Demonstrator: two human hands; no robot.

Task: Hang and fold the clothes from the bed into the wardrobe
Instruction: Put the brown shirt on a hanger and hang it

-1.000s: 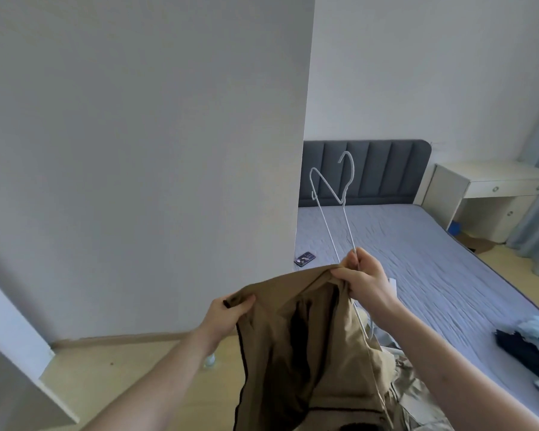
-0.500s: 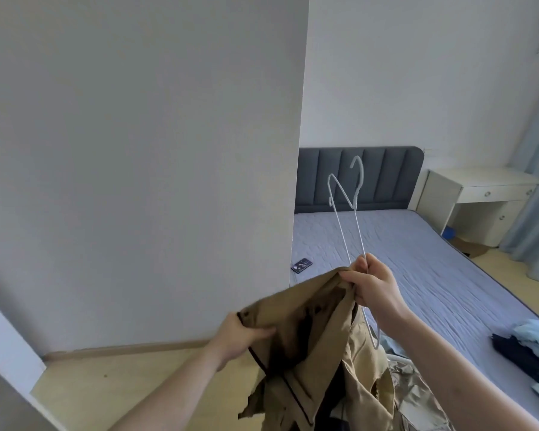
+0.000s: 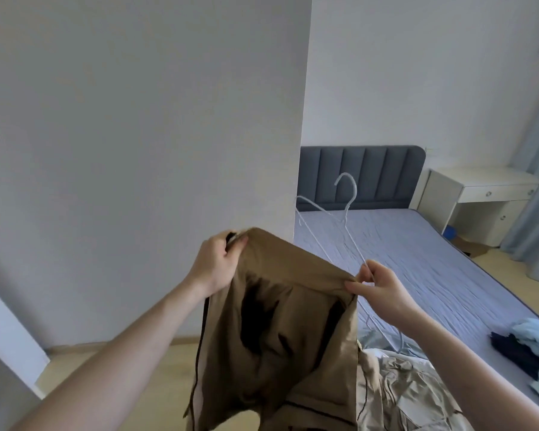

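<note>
1. Holding the near-left corner of the tan garment, the left hand has its fingers curled round the fabric edge. The cloth hangs in front of the person, just near of the bed's foot, its opening spread between the two hands. Risk: a loosened grasp here lets the whole left side drop toward the floor.

2. Hanging open, the garment shows a dark interior and a thin dark piping line. Risk: a hanger arm pushed in blindly may catch an inner fold instead of seating at the shoulder.

3. Pinching both the right edge of the garment and the lower wire of the white hanger, the right hand carries two things at once. Risk: adjusting one probably frees the other; thin wire slips easily.

4. Standing far of the hands, the hanger's hook points up and it lies outside the cloth, not yet threaded.

5. Lying on the bed at far right, the blue and navy clothes wait; a crumpled beige item sits beneath the right forearm.
</note>
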